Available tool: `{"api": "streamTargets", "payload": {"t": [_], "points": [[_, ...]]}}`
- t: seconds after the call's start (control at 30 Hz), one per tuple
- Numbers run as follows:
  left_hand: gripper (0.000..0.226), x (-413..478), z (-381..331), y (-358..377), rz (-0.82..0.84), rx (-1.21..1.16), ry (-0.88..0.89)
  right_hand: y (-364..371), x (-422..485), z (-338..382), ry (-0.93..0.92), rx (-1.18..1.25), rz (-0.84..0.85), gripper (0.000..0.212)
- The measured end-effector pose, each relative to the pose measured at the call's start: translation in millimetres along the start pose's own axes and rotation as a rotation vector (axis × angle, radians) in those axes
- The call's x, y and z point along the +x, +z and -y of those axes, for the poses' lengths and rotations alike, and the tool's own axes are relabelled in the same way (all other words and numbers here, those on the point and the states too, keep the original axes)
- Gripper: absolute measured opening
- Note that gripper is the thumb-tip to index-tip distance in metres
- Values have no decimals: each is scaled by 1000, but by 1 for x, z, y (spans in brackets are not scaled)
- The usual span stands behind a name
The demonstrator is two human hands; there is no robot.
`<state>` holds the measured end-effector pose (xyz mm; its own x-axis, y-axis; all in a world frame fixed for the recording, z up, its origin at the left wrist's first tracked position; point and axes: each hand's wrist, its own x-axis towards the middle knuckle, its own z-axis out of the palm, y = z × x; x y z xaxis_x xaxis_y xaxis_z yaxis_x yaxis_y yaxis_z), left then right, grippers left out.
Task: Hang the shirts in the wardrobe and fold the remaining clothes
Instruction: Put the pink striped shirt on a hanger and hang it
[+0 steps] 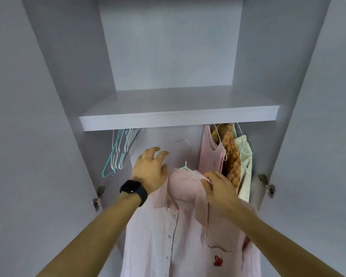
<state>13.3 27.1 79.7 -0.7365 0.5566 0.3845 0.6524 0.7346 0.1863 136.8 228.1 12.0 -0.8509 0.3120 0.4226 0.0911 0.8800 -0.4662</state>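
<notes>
Hanging step in progress, not complete. A pink-and-white striped button-up shirt [180, 236] is dressed on a pale plastic hanger [186, 166], held up in the open grey wardrobe [168, 47] below the white shelf board [178, 116]. The hanger's metal hook [185, 142] stands free in the air and is on nothing yet; the rail itself is hidden behind the shelf edge. The right hand [218, 188] pinches the striped cloth at the collar, just beside the hanger's neck. The left hand [150, 170], black watch [133, 189] on its wrist, has its fingers spread and loosely bent, gripping nothing, close to the shirt's other shoulder; contact cannot be told. Already hung at the right: a pink sleeveless top [210, 154], an orange checked garment [231, 156] and a cream patterned garment [245, 162]. A bunch of empty teal and white hangers [118, 152] hangs at the left. Judgement: several items are up and this shirt needs its hook lifted onto the rail. Clothes for folding are not in view, so that part cannot be gauged.
</notes>
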Motion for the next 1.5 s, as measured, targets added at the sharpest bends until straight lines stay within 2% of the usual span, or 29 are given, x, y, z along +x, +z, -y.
{"api": "streamTargets", "payload": {"t": [0.17, 0.33, 0.5, 0.67, 0.9, 1.07, 1.37, 1.5], "points": [[69, 50, 20, -1, -89, 231, 109, 12, 21, -1, 77, -100, 61, 26], [83, 103, 26, 29, -227, 262, 210, 33, 51, -13, 130, -127, 34, 26], [73, 132, 35, 69, -260, 243, 136, 50, 90, -29, 170, -182, 26, 29], [69, 144, 43, 101, -421, 227, 161, 76, 112, -53, 187, -238, -13, 26], [66, 166, 59, 131, -635, 289, 200, 100, 155, -86, 176, -350, -181, 28], [69, 175, 58, 140, -735, 309, 215, 99, 203, -100, 273, -357, -290, 32], [72, 185, 59, 150, -826, 299, 222, 89, 280, -98, 375, -384, -372, 36], [73, 186, 61, 151, -838, 309, 229, 93, 297, -105, 445, -405, -289, 34]]}}
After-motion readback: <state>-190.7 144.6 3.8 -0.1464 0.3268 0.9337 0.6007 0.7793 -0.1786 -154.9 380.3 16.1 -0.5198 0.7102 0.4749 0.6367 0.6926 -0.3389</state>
